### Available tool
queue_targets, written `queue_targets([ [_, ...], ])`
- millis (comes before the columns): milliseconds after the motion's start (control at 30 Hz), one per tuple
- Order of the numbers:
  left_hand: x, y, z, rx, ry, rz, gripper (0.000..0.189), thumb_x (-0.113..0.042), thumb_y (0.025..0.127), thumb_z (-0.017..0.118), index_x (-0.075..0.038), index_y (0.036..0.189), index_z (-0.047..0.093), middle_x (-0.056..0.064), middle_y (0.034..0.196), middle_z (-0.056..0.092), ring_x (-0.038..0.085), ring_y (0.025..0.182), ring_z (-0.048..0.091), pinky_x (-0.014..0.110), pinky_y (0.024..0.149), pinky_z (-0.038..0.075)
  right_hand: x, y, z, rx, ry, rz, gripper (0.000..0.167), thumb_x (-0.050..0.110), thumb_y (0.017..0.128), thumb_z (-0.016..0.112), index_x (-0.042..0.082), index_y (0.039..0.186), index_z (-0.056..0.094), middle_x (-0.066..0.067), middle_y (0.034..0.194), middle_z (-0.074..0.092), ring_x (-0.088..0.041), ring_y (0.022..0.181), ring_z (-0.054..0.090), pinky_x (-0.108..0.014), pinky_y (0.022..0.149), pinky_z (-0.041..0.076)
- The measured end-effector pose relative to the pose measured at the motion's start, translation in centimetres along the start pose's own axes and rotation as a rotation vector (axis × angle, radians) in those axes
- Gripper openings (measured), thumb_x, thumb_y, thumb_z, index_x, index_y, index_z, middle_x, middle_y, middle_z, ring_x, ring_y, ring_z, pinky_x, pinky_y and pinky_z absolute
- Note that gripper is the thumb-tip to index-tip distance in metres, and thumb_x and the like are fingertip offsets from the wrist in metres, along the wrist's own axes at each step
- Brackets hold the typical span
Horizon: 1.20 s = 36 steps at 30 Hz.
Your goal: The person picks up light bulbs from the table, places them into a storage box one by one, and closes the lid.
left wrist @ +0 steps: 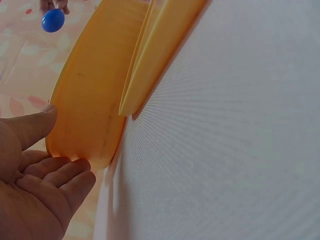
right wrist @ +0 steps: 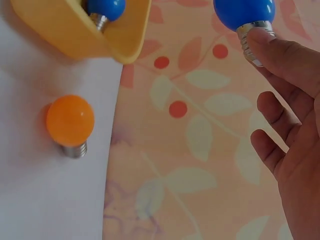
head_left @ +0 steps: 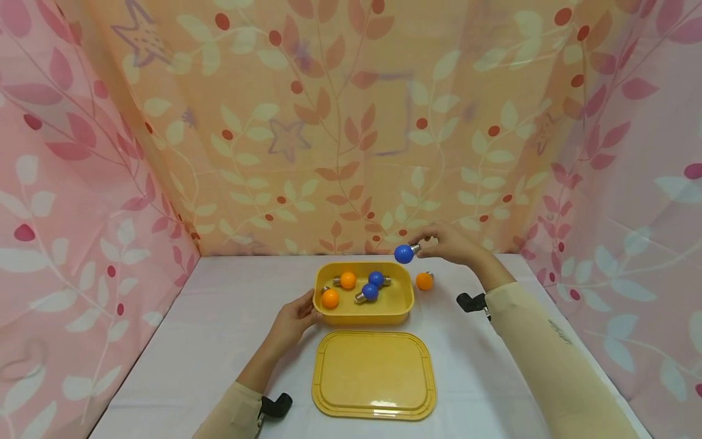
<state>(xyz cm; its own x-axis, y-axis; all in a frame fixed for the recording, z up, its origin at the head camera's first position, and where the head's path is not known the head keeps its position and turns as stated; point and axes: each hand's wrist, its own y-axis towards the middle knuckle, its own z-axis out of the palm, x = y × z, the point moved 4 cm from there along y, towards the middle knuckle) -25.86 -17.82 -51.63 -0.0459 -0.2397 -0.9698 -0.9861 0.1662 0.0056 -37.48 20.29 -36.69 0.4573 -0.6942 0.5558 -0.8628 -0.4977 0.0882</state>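
Observation:
My right hand [head_left: 446,242] holds a blue light bulb [head_left: 404,253] by its metal screw base, pinched between thumb and fingers, above the right back edge of the yellow box [head_left: 364,319]. Two orange bulbs, one of them this orange bulb [head_left: 348,280], and two blue bulbs, such as this blue bulb [head_left: 370,292], lie inside the box. My left hand [left wrist: 37,185] rests against the box's left end, fingertips touching the outer wall and thumb near the rim. Another orange bulb [right wrist: 70,120] lies on the table just right of the box.
A yellow lid [head_left: 374,375] lies flat on the white table [head_left: 219,341] in front of the box. Patterned cloth [head_left: 351,122] hangs behind the table and along both sides.

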Motion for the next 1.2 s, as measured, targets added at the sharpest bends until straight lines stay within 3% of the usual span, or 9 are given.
queue_targets([
  [300,0.2,-0.1,0.0,0.006,-0.006,0.001,0.073,-0.012,0.097,0.072,-0.01,0.16,0.035,0.014,0.161,0.041,0.029,0.142,0.049,0.026,0.1,0.054,3.4,1.9,1.9,0.1,0.013,-0.054,0.022,0.019,0.089,0.082,0.03,0.108,0.079,0.003,0.117,0.069,-0.029,0.12,0.053,-0.057,0.104,0.048],
  [600,0.1,0.0,-0.1,-0.005,0.014,0.004,0.073,-0.013,0.097,0.073,-0.011,0.16,0.036,0.012,0.161,0.041,0.027,0.142,0.05,0.029,0.102,0.054,5.2,4.1,4.9,0.185,-0.058,-0.167,0.024,0.02,0.089,0.082,0.031,0.11,0.079,0.012,0.116,0.07,-0.017,0.117,0.054,-0.047,0.105,0.049],
  [700,0.1,0.0,-0.1,-0.01,0.018,-0.004,0.073,-0.013,0.096,0.073,-0.012,0.16,0.037,0.012,0.161,0.042,0.026,0.141,0.05,0.03,0.102,0.054,5.7,4.6,6.1,0.228,-0.079,-0.202,0.022,0.02,0.091,0.081,0.033,0.109,0.078,0.016,0.112,0.07,-0.018,0.116,0.054,-0.045,0.105,0.048],
  [900,0.1,0.0,-0.1,-0.013,0.029,-0.012,0.073,-0.012,0.096,0.073,-0.011,0.159,0.037,0.013,0.16,0.043,0.027,0.141,0.051,0.031,0.102,0.054,6.7,5.7,8.5,0.287,-0.115,-0.259,0.021,0.019,0.091,0.08,0.026,0.111,0.079,0.018,0.108,0.072,-0.029,0.125,0.055,-0.053,0.113,0.041],
  [1000,0.1,0.0,-0.1,-0.009,0.031,-0.003,0.072,-0.012,0.097,0.072,-0.01,0.159,0.036,0.014,0.16,0.042,0.028,0.141,0.051,0.032,0.102,0.054,7.1,6.1,9.6,0.308,-0.14,-0.272,0.022,0.019,0.09,0.081,0.025,0.111,0.079,0.018,0.106,0.07,-0.028,0.121,0.056,-0.047,0.11,0.044],
  [1067,0.1,0.1,-0.1,-0.01,0.028,-0.009,0.073,-0.013,0.097,0.072,-0.01,0.159,0.036,0.013,0.16,0.042,0.027,0.141,0.051,0.032,0.103,0.054,7.2,6.4,10.4,0.329,-0.145,-0.275,0.023,0.019,0.09,0.081,0.025,0.112,0.079,0.017,0.107,0.069,-0.025,0.115,0.057,-0.039,0.101,0.049],
  [1200,0.0,0.1,-0.1,-0.014,0.034,-0.02,0.073,-0.015,0.096,0.073,-0.011,0.159,0.037,0.011,0.16,0.044,0.025,0.14,0.051,0.032,0.102,0.054,7.3,6.9,11.8,0.37,-0.141,-0.262,0.025,0.016,0.09,0.081,0.022,0.114,0.079,0.014,0.115,0.071,-0.022,0.117,0.058,-0.036,0.103,0.05],
])
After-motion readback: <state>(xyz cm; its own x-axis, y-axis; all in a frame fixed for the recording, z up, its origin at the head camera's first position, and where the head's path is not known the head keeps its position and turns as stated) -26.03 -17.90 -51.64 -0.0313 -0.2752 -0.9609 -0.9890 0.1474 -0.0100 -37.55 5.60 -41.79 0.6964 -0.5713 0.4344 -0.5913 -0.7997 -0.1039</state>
